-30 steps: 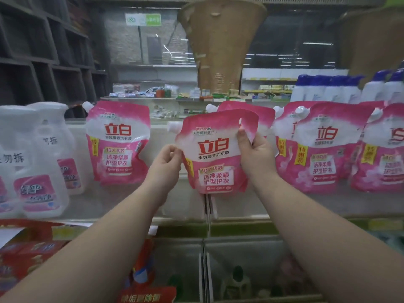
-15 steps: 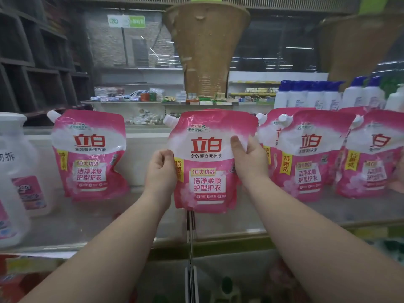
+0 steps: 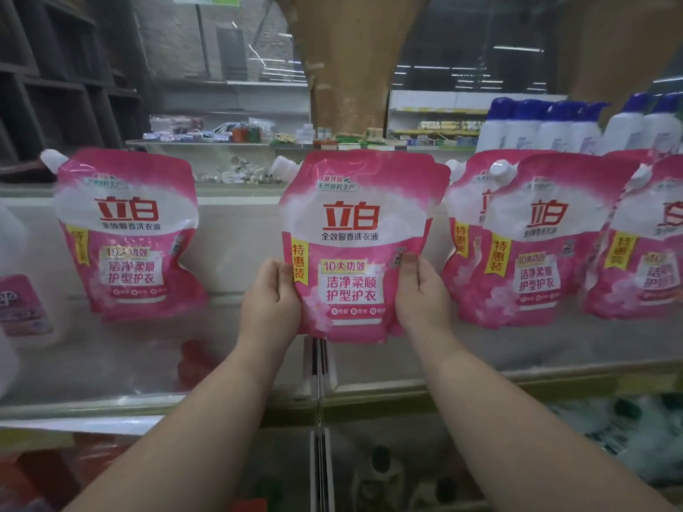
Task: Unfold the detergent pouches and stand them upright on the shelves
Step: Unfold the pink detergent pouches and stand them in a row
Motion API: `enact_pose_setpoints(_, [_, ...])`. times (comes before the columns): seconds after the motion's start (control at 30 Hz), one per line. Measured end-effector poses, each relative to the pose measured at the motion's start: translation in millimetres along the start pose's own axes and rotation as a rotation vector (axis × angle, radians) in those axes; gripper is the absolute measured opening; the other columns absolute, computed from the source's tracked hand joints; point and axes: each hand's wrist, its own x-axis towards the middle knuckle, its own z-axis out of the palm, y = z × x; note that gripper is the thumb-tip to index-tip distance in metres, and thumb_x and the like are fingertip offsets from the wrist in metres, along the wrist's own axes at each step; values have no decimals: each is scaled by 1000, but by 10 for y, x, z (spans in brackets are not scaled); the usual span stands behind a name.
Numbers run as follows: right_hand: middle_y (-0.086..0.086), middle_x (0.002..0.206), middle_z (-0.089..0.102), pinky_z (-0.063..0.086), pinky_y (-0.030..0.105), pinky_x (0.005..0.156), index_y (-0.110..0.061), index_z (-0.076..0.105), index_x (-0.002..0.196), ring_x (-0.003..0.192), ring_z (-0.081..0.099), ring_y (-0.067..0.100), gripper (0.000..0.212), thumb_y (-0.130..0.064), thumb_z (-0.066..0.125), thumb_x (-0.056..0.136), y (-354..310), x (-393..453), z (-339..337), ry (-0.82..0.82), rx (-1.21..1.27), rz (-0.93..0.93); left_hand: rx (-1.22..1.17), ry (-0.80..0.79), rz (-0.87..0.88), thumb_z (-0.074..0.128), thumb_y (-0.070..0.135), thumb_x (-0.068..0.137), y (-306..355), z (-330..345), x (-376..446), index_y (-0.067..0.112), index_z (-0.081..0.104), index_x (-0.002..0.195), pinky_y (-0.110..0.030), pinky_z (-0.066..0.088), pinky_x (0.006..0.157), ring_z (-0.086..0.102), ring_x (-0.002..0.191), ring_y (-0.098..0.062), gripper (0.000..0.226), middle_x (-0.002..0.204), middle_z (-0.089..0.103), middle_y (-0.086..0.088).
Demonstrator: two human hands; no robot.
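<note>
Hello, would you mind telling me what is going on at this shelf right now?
A person is stocking pink detergent pouches. Both hands grip one pouch by its lower sides, the left hand on its left edge and the right hand on its right, holding it upright and unfolded near the front of the shelf. Another pouch stands to the left, and several more are lined up on the right. Blue-capped white bottles stand behind those.
</note>
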Motion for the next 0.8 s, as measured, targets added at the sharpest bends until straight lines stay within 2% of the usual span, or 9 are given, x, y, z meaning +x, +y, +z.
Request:
enact_pose_setpoints(0.03, [-9, 90, 76, 57, 27, 66, -28, 67, 106, 80, 71, 2, 43, -56, 34, 110, -1, -5, 1, 0, -4, 3, 14, 8, 2, 39, 44, 111, 2, 1, -9, 24, 56, 92, -51, 60, 64, 71, 77, -21, 32, 85, 70, -1])
enact_pose_setpoints(0.1, [-8, 93, 76, 58, 30, 69, -27, 68, 109, 85, 72, 7, 46, -57, 34, 110, -5, -11, 3, 12, -9, 4, 49, 19, 10, 38, 42, 111, 23, -3, -28, 22, 54, 93, -45, 58, 62, 70, 79, -19, 31, 86, 68, 0])
enact_pose_setpoints(0.2, [-11, 90, 73, 49, 19, 60, -28, 66, 107, 80, 68, 0, 42, -54, 33, 111, -24, -20, -22, 16, -25, -7, 83, 28, 30, 38, 42, 111, 41, -7, -35, 21, 52, 95, -40, 56, 63, 68, 80, -17, 31, 87, 68, 1])
enact_pose_setpoints(0.27, [-11, 89, 73, 49, 16, 56, -26, 67, 107, 76, 68, -2, 43, -53, 33, 111, -32, -21, -28, 17, -12, 5, 103, 28, 31, 38, 43, 111, 42, -3, -32, 19, 52, 97, -38, 55, 63, 68, 81, -16, 31, 88, 68, 2])
enact_pose_setpoints(0.4, [-11, 87, 74, 46, 7, 51, -27, 67, 103, 73, 70, -5, 41, -51, 35, 112, -38, -24, -15, 31, 38, 28, 110, 36, 33, 39, 44, 111, 27, -7, -33, 21, 52, 96, -48, 59, 68, 68, 80, -18, 31, 88, 68, 2])
enact_pose_setpoints(0.47, [-11, 86, 74, 49, 11, 54, -30, 65, 98, 71, 70, -3, 40, -52, 35, 111, -37, -23, -8, 29, 55, 37, 119, 51, 45, 41, 42, 110, 11, -19, -27, 21, 54, 96, -46, 58, 68, 67, 80, -18, 29, 87, 68, 3])
enact_pose_setpoints(0.53, [-10, 87, 75, 51, 17, 58, -31, 65, 97, 72, 71, -1, 39, -52, 36, 111, -34, -19, -1, 26, 75, 39, 97, 35, 42, 44, 37, 110, 12, -24, -39, 20, 56, 98, -37, 54, 64, 68, 83, -16, 24, 88, 69, 6])
enact_pose_setpoints(0.7, [-6, 85, 78, 56, 17, 53, -30, 66, 100, 70, 75, 0, 36, -50, 39, 111, -72, -16, -5, -22, 220, 104, -5, -29, 3, 46, 26, 110, 89, -22, -107, 24, 60, 101, -20, 51, 58, 69, 83, -6, 17, 92, 71, 9])
enact_pose_setpoints(0.8, [-5, 83, 79, 64, 31, 63, -31, 66, 97, 72, 78, 7, 37, -50, 37, 112, -104, -23, 4, -51, 300, 190, -6, 11, -24, 47, 21, 109, 144, 15, -114, 22, 61, 98, -24, 49, 59, 69, 82, -7, 19, 89, 72, 8])
